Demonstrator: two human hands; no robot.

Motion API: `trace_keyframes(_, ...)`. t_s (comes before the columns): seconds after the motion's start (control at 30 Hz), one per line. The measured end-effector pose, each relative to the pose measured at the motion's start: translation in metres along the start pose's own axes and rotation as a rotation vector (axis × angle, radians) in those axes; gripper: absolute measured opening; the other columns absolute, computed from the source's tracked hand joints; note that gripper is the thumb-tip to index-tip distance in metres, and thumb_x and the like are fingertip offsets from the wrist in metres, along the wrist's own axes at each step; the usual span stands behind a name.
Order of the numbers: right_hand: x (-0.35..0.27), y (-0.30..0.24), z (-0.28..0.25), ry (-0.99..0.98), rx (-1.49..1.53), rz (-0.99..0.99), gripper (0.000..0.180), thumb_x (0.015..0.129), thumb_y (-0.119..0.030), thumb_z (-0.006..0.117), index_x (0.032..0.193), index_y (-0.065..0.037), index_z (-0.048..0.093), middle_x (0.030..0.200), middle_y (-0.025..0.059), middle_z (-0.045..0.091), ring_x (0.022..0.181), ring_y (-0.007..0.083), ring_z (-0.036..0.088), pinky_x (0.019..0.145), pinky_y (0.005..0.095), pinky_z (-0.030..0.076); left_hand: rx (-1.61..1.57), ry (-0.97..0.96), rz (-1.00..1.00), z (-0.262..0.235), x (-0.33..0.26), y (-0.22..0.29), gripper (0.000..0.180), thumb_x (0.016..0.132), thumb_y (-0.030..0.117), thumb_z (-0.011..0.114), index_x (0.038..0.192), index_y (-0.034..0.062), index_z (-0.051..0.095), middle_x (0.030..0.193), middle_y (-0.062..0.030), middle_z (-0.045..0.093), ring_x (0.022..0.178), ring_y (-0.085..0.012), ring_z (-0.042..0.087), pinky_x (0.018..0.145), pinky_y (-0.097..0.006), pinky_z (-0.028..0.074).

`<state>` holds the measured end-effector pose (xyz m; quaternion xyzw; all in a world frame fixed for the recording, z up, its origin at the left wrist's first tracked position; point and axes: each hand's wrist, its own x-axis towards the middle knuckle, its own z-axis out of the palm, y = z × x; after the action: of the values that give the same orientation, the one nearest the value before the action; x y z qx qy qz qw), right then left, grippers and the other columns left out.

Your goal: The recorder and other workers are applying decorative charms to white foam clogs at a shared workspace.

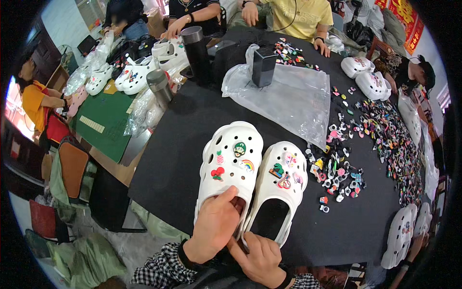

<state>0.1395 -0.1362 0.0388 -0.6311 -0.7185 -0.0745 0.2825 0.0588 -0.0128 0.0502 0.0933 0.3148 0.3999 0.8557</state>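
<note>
Head view shows the left hand point(215, 226) gripping the left clog point(228, 185), the right hand point(260, 260) by the right clog point(273, 191), grip unclear; ahead of both, charms point(239, 150) sit fitted, several holes point(232, 174) bare.

Right in front of me I counted two white clogs, four charms point(248, 165) on the left clog point(232, 174) and four point(276, 170) on the right clog point(294, 185). Two more white clogs point(357, 67) sat far right, two tumblers point(195, 55) far left, beside one black box point(263, 69) and one clear bag point(298, 103).
</note>
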Motion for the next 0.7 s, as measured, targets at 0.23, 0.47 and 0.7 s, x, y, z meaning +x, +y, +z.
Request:
trace_keyframes(0.23, 0.001, 0.0, 0.0, -0.026, -0.021, -0.026, 0.036, 0.075, -0.019, 0.063, 0.111, -0.019, 0.067, 0.093, 0.0054, 0.058, 0.075, 0.0167, 0.06, 0.063, 0.0274, 0.046, 0.038, -0.015, 0.062, 0.002, 0.001, 0.001, 0.039, 0.089, 0.005, 0.058, 0.126, 0.001, 0.046, 0.119, -0.0078, 0.056, 0.111, -0.0201, 0.052, 0.098, -0.036, 0.038)
trace_keyframes(0.47, 0.001, 0.012, -0.015, -0.088, 0.053, -0.008, 0.043, 0.074, -0.018, 0.063, 0.117, -0.017, 0.064, 0.096, 0.0065, 0.058, 0.081, 0.0172, 0.06, 0.068, 0.0278, 0.046, 0.027, 0.013, -0.096, -0.034, 0.02, 0.003, 0.024, 0.09, 0.009, 0.057, 0.114, 0.0046, 0.055, 0.108, -0.0055, 0.062, 0.104, -0.0159, 0.057, 0.093, -0.03, 0.042)
trace_keyframes(0.7, -0.005, 0.05, -0.072, 0.038, 0.297, 0.167, 0.029, 0.074, -0.011, 0.068, 0.102, -0.006, 0.066, 0.093, 0.0073, 0.063, 0.082, 0.0235, 0.064, 0.069, 0.0341, 0.053, 0.052, -0.105, -0.037, 0.0, 0.019, 0.012, 0.037, 0.09, 0.009, 0.054, 0.126, 0.0005, 0.048, 0.125, -0.0114, 0.057, 0.117, -0.024, 0.052, 0.103, -0.038, 0.037)
